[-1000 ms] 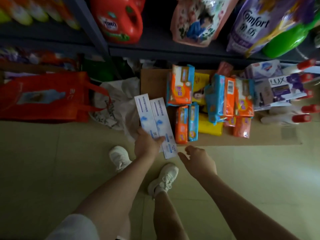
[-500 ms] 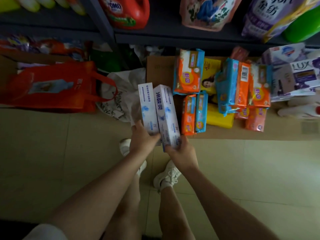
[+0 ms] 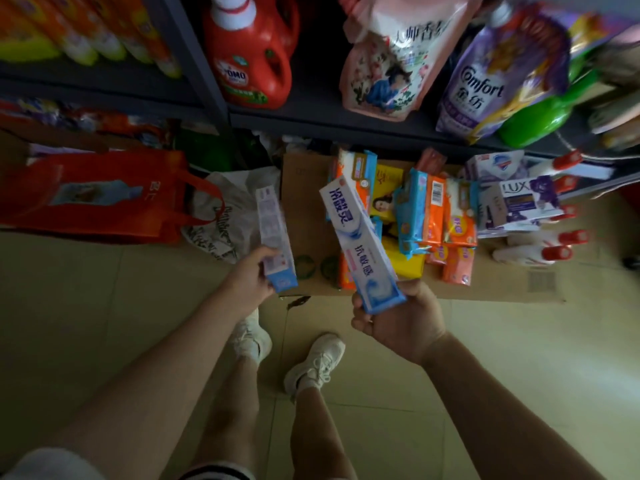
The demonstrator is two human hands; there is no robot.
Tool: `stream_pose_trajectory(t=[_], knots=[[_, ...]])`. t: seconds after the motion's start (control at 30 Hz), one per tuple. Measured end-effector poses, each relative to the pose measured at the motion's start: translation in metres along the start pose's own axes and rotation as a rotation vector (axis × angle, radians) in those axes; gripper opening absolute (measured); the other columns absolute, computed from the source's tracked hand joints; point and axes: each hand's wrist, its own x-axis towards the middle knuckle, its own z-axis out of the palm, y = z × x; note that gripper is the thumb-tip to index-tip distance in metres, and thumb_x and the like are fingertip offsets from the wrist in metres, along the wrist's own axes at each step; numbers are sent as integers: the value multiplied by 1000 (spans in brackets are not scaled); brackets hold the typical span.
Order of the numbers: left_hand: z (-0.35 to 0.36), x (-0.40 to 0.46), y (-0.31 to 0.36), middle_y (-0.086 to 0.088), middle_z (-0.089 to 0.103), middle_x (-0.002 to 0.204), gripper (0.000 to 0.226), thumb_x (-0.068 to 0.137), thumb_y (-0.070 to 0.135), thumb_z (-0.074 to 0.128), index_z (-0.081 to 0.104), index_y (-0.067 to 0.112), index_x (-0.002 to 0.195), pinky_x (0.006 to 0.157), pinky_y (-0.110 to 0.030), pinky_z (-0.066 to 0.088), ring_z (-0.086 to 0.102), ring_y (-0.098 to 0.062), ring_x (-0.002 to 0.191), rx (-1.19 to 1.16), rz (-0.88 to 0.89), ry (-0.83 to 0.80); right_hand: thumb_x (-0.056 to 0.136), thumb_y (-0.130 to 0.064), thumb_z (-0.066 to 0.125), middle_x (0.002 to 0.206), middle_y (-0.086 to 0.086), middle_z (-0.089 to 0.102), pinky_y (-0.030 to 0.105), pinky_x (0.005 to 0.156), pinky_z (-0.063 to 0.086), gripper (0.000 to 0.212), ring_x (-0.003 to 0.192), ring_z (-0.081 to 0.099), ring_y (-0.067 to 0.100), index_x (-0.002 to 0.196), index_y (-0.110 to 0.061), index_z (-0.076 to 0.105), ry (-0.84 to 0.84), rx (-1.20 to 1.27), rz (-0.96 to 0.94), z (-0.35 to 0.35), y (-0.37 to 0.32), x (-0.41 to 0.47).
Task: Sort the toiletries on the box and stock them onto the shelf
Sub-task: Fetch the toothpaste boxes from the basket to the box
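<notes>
Left hand: the left hand gripped the lower end of one toothpaste box, thumb on its face, fingers curled behind; the box was tilted up and seen edge-on, its print blurred.
Right hand: the right hand held the second toothpaste box by its lower end, fingers wrapped under it, the printed face turned up.
Toothpaste boxes: two, one per hand, well apart, both raised above the front of the carton.
Carton: one flat cardboard carton lay on the floor against the shelf; its left part was bare, its back edge hidden under the shelf.
Packs: orange-and-blue wrapped packs were piled at the middle of the carton, perhaps eight or nine; the overlap and the right box in front spoiled the count.
Yellow packs: two, both partly covered.
Soap boxes: two at least, one marked LUX, stacked at the carton's right.
Red-capped bottles: six caps showed; their white bodies were mostly hidden behind the soap.
Shelf: one dark shelf carried one red jug, one pink pouch, one purple pouch and one green bottle; all were cut off at the top.
Floor left: one red bag and one white bag lay beside the carton.
Shoes: two white shoes stood on the tiles.
</notes>
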Motion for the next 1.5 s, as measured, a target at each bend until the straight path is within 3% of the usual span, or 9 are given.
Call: stream_pose_trajectory(t=[0.17, 0.3, 0.5, 0.77, 0.9, 1.0, 1.1, 1.2, 1.5], knots=[[-6, -61, 55, -16, 69, 95, 91, 32, 24, 85, 56, 3, 115, 67, -36, 56, 68, -26, 80, -145, 22, -362, 38, -30, 77, 79, 13, 60, 30, 62, 49, 70, 62, 54, 21, 103, -9, 62, -75, -53, -2, 46, -25, -10], [7, -93, 93, -21, 70, 89, 101, 15, 18, 84, 56, 1, 111, 61, -43, 57, 69, -33, 72, -93, 27, -419, 38, -41, 80, 72, 9, 55, 28, 58, 44, 75, 58, 48, 18, 103, -12, 58, -47, -168, -70, 93, -46, -10], [27, -138, 147, -16, 64, 70, 55, 85, -2, 38, 31, -10, 138, 45, -18, 51, 65, -5, 49, 120, 230, -325, 33, -42, 90, 78, 11, 63, 30, 59, 56, 85, 64, 64, 22, 107, -12, 61, 70, -197, -181, 159, -65, -12], [22, -167, 223, -5, 64, 91, 53, 55, 15, 41, 57, 23, 105, 58, -24, 49, 64, -16, 70, 439, 431, -309, 77, -1, 70, 86, -3, 61, 20, 51, 48, 34, 66, 56, 12, 105, -14, 59, 596, -832, -717, 223, -94, -17], [24, -172, 245, -2, 69, 88, 54, 60, 23, 47, 56, 19, 113, 71, -33, 48, 62, -24, 79, 468, 520, -326, 84, -1, 63, 78, 2, 54, 19, 48, 47, 19, 60, 51, 13, 93, -13, 52, 658, -726, -943, 246, -104, -17], [31, -175, 254, 7, 69, 104, 57, 58, 41, 66, 56, 29, 113, 84, -32, 50, 64, -15, 98, 605, 585, -393, 87, -15, 64, 85, 3, 54, 23, 54, 47, 18, 66, 53, 13, 94, -26, 51, 632, -598, -924, 260, -112, -12], [41, -174, 262, 14, 66, 103, 51, 62, 22, 66, 52, 34, 110, 76, -21, 52, 64, -3, 94, 618, 626, -427, 87, -27, 64, 87, 0, 57, 29, 71, 52, 16, 74, 59, 12, 97, -25, 52, 686, -491, -884, 277, -128, -7], [49, -172, 270, 5, 66, 106, 43, 67, 16, 62, 54, 31, 106, 79, -28, 50, 63, -9, 95, 624, 639, -380, 78, -41, 71, 98, 6, 63, 31, 75, 55, 60, 84, 65, 16, 125, -12, 47, 792, -378, -817, 283, -151, 3], [82, -155, 254, 12, 73, 81, 32, 89, -1, 49, 62, 26, 98, 66, -15, 51, 68, -5, 79, 645, 547, -408, 62, -65, 72, 69, 4, 63, 25, 50, 47, 59, 58, 61, 17, 81, -13, 54, 859, -548, -635, 286, -216, 9]])
